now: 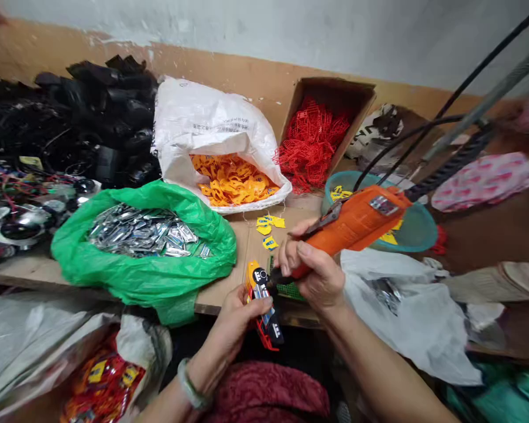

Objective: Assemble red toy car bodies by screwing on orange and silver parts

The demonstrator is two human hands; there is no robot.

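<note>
In my left hand is a small toy vehicle part in orange, black and red, gripped between thumb and fingers at the table's front edge. My right hand is wrapped round an orange electric screwdriver, which hangs from a cable. Its dark tip end points left at the toy part; I cannot tell whether it touches. Just beyond my hands lie several yellow pieces with stickers. A green basket shows partly under the screwdriver's tip.
A green bag of silvery parts stands left, a white sack of orange parts behind. Red frames fill a cardboard box. Right are a teal basin and white plastic bag. Black parts pile up far left.
</note>
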